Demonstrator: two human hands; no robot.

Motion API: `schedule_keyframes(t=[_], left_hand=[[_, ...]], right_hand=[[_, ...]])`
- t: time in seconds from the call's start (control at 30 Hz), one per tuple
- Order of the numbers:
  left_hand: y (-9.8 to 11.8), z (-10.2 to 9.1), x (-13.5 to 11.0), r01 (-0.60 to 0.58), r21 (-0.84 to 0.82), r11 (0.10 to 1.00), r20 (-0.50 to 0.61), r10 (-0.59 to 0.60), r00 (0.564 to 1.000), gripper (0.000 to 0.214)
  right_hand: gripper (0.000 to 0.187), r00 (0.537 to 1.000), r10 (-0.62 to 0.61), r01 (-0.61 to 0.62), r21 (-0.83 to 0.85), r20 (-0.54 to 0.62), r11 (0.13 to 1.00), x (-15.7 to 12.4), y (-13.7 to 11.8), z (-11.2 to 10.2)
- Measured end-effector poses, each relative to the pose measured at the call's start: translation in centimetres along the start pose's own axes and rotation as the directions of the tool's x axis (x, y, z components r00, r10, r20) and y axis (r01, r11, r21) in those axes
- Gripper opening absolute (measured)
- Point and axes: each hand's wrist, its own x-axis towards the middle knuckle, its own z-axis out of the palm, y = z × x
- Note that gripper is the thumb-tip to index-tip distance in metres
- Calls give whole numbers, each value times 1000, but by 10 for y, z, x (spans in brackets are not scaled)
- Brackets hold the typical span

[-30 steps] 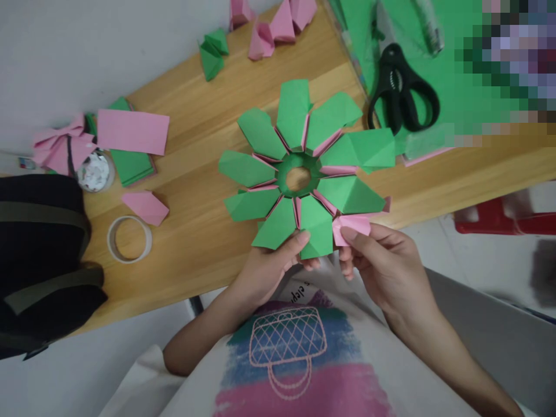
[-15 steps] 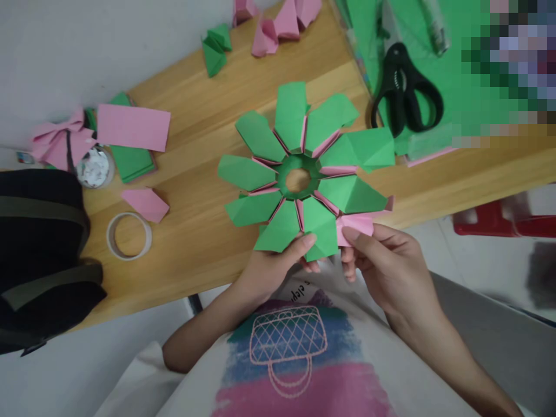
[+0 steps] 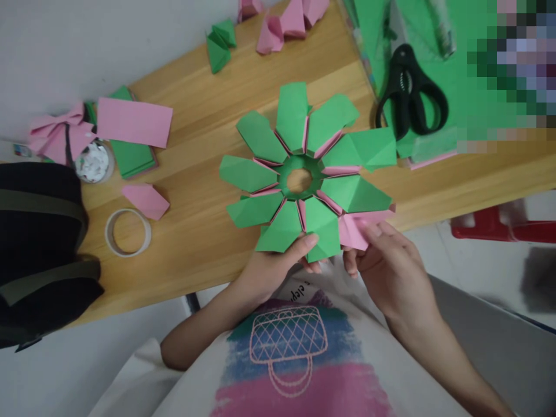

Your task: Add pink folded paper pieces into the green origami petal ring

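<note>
A folded-paper flower (image 3: 292, 116) with green petals and pink layers between them is held over the near part of the table, a round hole at its centre. My left hand (image 3: 282, 260) pinches its lower petals, thumb on top and fingers underneath. At the lower right a pink paper flap (image 3: 354, 229) sticks out between two green petals. Around that flap my right hand (image 3: 393, 260) is closed, the thumb and index finger at its outer edge; the other fingers are partly hidden below.
Black-handled scissors (image 3: 410, 92) rest on green sheets at the right. A tape roll (image 3: 128, 253), a folded pink piece (image 3: 146, 200) and stacked paper rectangles (image 3: 135, 123) lie at the left beside a black bag (image 3: 39, 231). Folded green (image 3: 219, 46) and pink pieces (image 3: 293, 20) sit at the back.
My right thumb has slid outward and up along the pink flap, which now spreads wider and bends. The left hand keeps its hold. The view has shifted slightly.
</note>
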Motion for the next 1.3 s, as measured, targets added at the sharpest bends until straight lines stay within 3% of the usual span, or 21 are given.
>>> schedule_keyframes(t=[0.37,0.53,0.73,0.93,1.3], left_hand=[[-1,0,-1,-21,-50,999,10,22,1000,34],[-3,-1,-1,14,-66,998,31,-12,999,37],[2,3,2,61,-302,951,79,-39,996,26],[5,4,2,42,-347,937,75,-17,997,20],[5,4,1,78,-364,928,79,-52,995,23]], right_hand=[[30,990,128,-126,-24,62,992,12,-11,-4],[30,986,126,-120,-57,108,991,12,-13,-7],[30,971,185,-182,-33,150,983,12,-12,-9],[26,952,235,-236,-17,197,972,11,-9,-12],[28,958,216,-207,-66,187,976,7,-9,-10]])
